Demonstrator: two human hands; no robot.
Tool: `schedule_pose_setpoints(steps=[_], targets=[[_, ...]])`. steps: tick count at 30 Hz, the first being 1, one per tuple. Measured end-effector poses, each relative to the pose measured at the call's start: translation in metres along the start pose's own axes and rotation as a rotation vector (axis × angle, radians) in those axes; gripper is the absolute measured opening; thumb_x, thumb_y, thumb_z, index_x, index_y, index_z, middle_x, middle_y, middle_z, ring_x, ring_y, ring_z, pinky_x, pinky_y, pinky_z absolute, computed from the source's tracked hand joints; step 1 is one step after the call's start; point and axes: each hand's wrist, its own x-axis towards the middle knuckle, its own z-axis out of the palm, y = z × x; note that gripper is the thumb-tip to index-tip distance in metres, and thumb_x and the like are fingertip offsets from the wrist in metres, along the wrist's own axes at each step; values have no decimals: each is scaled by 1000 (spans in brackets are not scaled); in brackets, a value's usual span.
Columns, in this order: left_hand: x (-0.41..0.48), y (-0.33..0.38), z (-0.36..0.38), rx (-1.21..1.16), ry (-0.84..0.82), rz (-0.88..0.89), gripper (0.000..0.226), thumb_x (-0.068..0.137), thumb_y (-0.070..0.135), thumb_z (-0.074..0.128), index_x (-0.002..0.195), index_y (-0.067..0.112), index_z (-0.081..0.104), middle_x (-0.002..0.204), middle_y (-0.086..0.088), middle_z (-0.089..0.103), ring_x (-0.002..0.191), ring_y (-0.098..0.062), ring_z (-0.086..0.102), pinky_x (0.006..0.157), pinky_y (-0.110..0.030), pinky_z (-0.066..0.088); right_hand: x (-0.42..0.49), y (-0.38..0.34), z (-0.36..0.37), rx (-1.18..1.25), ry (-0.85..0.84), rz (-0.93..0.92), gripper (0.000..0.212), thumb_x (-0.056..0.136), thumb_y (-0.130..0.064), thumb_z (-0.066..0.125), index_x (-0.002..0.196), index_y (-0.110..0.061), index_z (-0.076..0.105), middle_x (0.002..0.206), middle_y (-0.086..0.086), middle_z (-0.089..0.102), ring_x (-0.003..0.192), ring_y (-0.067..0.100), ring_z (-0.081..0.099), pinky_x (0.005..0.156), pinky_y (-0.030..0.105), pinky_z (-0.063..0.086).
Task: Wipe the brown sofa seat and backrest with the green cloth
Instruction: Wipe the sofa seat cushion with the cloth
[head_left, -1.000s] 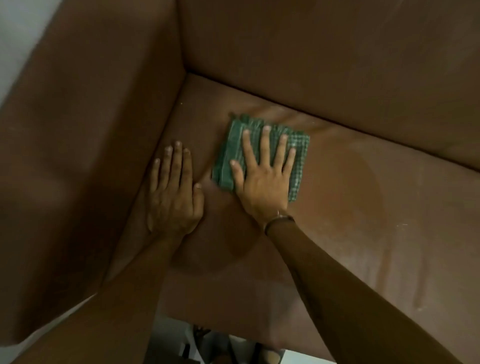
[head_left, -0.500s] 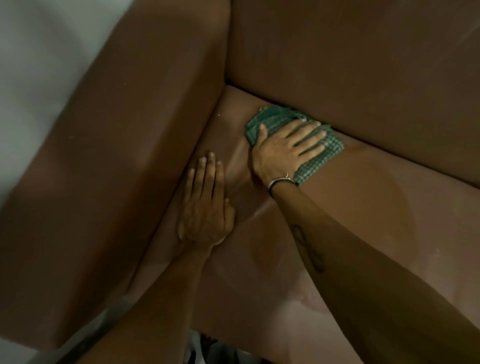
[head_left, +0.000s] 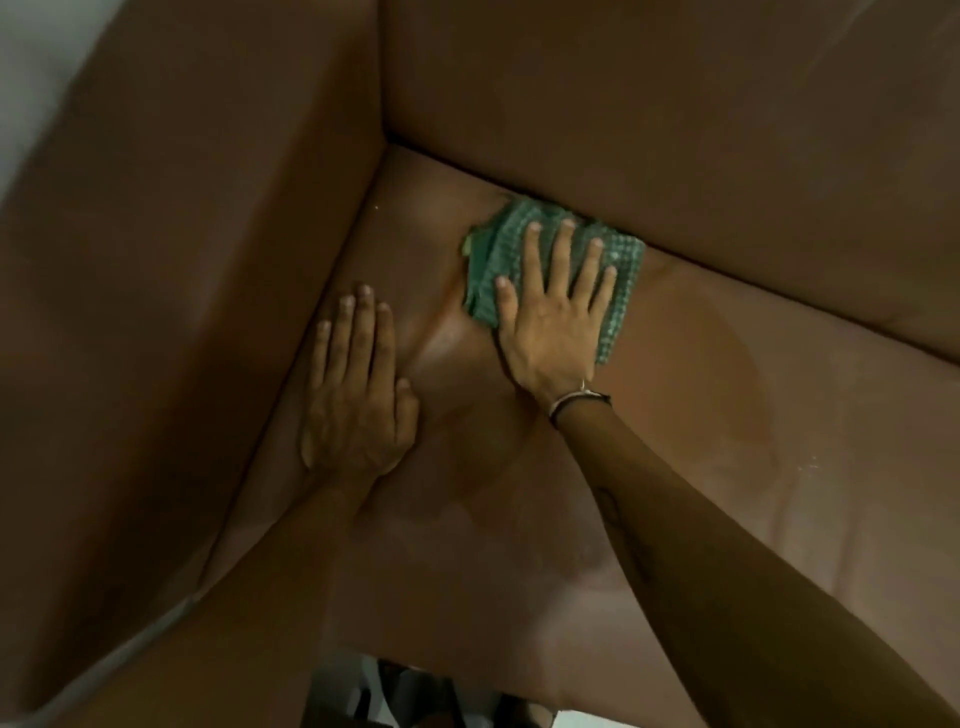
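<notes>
A folded green checked cloth (head_left: 621, 280) lies on the brown sofa seat (head_left: 727, 467), its far edge against the foot of the backrest (head_left: 649, 104). My right hand (head_left: 553, 317) presses flat on the cloth with fingers spread, covering its middle. My left hand (head_left: 358, 389) rests palm down on the bare seat to the left of the cloth, close to the armrest (head_left: 208, 234), holding nothing.
The armrest rises as a wall on the left and meets the backrest in a corner just beyond the cloth. A darker damp-looking patch shows on the seat to the right of my right hand. Floor and dark objects (head_left: 395, 691) show below the seat's front edge.
My right hand has turned from pointing right to pointing toward the backrest, still flat on the cloth near the seat's back edge. The left hand stays planted on the seat.
</notes>
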Motion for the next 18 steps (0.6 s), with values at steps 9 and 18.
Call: schedule_pose_setpoints(steps=[9,18], targets=[[-5,3,-16,65,-71,58,83,97,29,42,178,18,27,186,-19,17,173,-39,20,140,-58,17,-149,172,1,6,-48,119,72,115,-62,17,179,-30,11,187,7,4,174,37,2,139,64,11],[-11,22,-25,148,-65,99,70,112,33,27,179,12,21,185,-20,19,169,-44,26,135,-64,20,-130,149,3,28,0,35,71,116,-59,24,179,-31,6,187,10,-2,172,45,-4,138,67,5]])
